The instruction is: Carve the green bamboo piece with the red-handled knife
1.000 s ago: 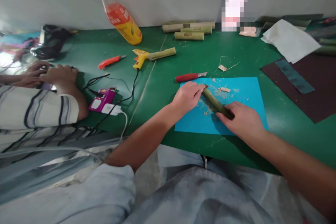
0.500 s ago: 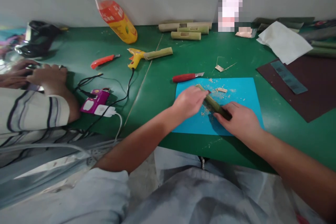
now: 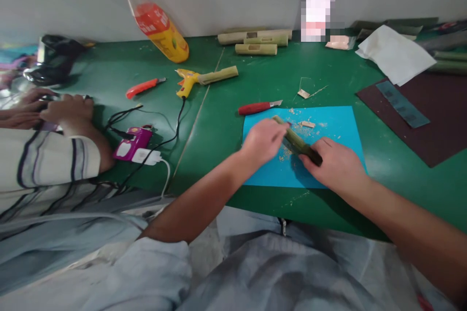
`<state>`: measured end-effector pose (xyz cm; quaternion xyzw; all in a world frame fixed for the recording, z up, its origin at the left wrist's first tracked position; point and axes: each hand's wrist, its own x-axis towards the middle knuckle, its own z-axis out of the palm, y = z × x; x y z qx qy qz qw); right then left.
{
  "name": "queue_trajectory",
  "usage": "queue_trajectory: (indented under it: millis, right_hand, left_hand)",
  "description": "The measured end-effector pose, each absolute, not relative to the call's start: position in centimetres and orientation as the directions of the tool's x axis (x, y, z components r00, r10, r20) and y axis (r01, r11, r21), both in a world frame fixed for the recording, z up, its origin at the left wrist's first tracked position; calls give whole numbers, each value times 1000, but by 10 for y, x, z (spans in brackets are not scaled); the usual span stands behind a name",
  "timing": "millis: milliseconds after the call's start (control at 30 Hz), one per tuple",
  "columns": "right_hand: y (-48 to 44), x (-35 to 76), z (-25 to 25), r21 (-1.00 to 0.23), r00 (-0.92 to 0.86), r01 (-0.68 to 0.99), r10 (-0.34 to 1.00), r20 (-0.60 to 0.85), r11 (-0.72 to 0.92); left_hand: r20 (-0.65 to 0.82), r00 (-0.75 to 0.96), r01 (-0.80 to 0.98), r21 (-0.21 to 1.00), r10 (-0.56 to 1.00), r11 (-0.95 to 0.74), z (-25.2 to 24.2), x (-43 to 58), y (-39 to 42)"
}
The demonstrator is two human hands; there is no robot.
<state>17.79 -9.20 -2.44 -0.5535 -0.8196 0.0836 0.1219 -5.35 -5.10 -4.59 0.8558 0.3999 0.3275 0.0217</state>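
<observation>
A dark green bamboo stick [image 3: 296,140] lies slanted on a blue sheet [image 3: 337,127] on the green table [image 3: 233,102]. My right hand [image 3: 337,163] is closed over its near end and presses it down. My left hand [image 3: 262,139] is pinched closed around the stick near its middle; anything else in those fingers is hidden. Pale shavings are scattered on the sheet around the stick. A red-handled knife [image 3: 258,107] lies just beyond the sheet's far left corner.
Another person's hands [image 3: 62,109] rest at the left by a purple device [image 3: 133,142] with cables. Further back are a yellow glue gun [image 3: 189,80], an orange cutter [image 3: 143,87], a tilted bottle [image 3: 160,31], cut bamboo pieces [image 3: 255,41], white paper [image 3: 396,53] and dark sandpaper [image 3: 430,116].
My left hand has slid from the stick's far end down toward its middle, so the far tip now shows. My right hand stays on the near end.
</observation>
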Motion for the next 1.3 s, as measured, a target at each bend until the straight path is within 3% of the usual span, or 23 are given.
queue_trajectory:
  millis: [100, 233, 300, 367, 500, 600, 733, 900, 967, 1033, 1133, 1233, 1300]
  right_hand:
    - [-91, 178, -25, -284, -365, 879, 924, 113, 382]
    - [-92, 178, -25, -308, -348, 879, 931, 110, 365]
    - [-93, 178, -25, -310, -348, 878, 931, 107, 364]
    - [-93, 178, -25, -316, -343, 879, 934, 104, 358]
    - [-94, 177, -24, -328, -321, 884, 943, 89, 332]
    - [-94, 176, -23, -314, -334, 887, 940, 71, 339]
    - [-94, 177, -22, -309, -332, 888, 940, 81, 340]
    - [-93, 179, -25, -304, -342, 885, 935, 91, 354]
    - [-93, 179, -26, -312, -345, 880, 933, 98, 358]
    - [-93, 179, -27, -313, -343, 880, 934, 98, 356]
    - [-93, 179, -26, -300, -341, 887, 936, 86, 350]
    - [-93, 180, -25, -285, -337, 895, 939, 70, 342]
    - [-93, 180, -25, -284, -337, 896, 939, 66, 341]
  left_hand:
    - [471, 636, 590, 213, 611, -779, -47, -45, -59]
    - [554, 430, 747, 225, 713, -625, -45, -56, -50]
    - [534, 507, 705, 195, 676, -682, -46, -60, -46]
    - [498, 588, 628, 217, 638, -748, -47, -61, -45]
    - [531, 445, 706, 287, 721, -647, -48, -58, -47]
    - [495, 571, 609, 279, 655, -742, -48, -58, -50]
    - [542, 447, 688, 300, 712, -661, -47, -59, -48]
    - [479, 480, 625, 401, 735, -670, -46, -54, -49]
    - [460, 387, 611, 521, 799, -596, -42, -54, -49]
    - [367, 213, 545, 724, 906, -422, -35, -55, -48]
    - [87, 29, 201, 975, 996, -91, -21, -54, -46]
    - [-91, 23, -114, 989, 996, 93, -11, -50, -44]
    - [-148, 31, -187, 971, 988, 151, -8, -49, -43]
